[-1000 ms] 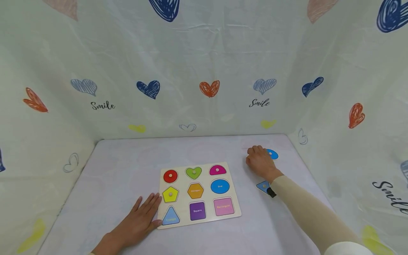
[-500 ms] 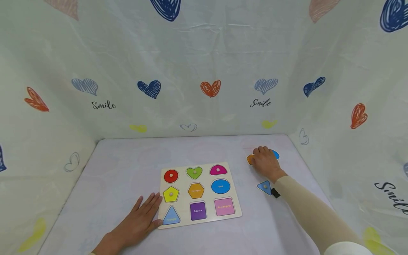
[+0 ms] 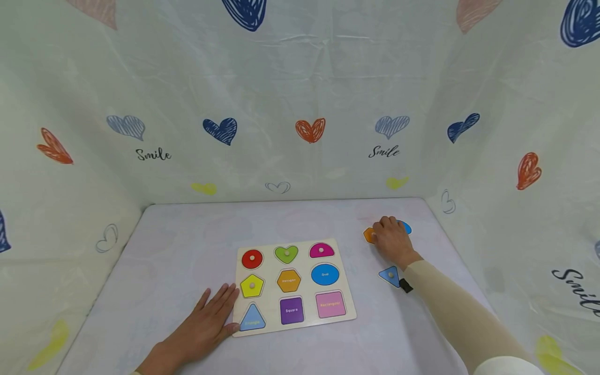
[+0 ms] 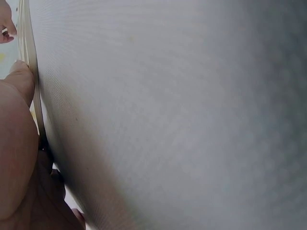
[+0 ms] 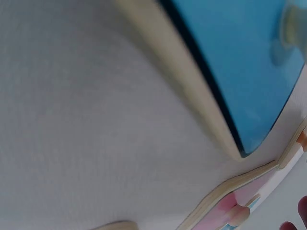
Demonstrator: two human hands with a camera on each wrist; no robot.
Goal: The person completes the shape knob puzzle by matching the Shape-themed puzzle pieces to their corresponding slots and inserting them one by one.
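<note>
On the desk (image 3: 187,229), the puzzle board (image 3: 272,312) lies well in from both side edges; it is best steadied by the left hand (image 3: 202,325), laid with straight fingers against its left edge. Toward the desk's far right corner, the right hand (image 3: 392,239) is curled low between a blue rounded piece (image 3: 405,227) and an orange piece (image 3: 368,235) — whether anything is gripped cannot be told. A piece should be pinched by its knob (image 5: 237,215) and lifted straight, its neighbours left undisturbed. The board is cream — four knobbed shapes seated, five labelled recesses (image 3: 292,316) unfilled. A pink piece (image 5: 216,215) is glimpsed by the right wrist; a blue triangle (image 3: 384,274) lies nearer the right sleeve (image 3: 450,302).
</note>
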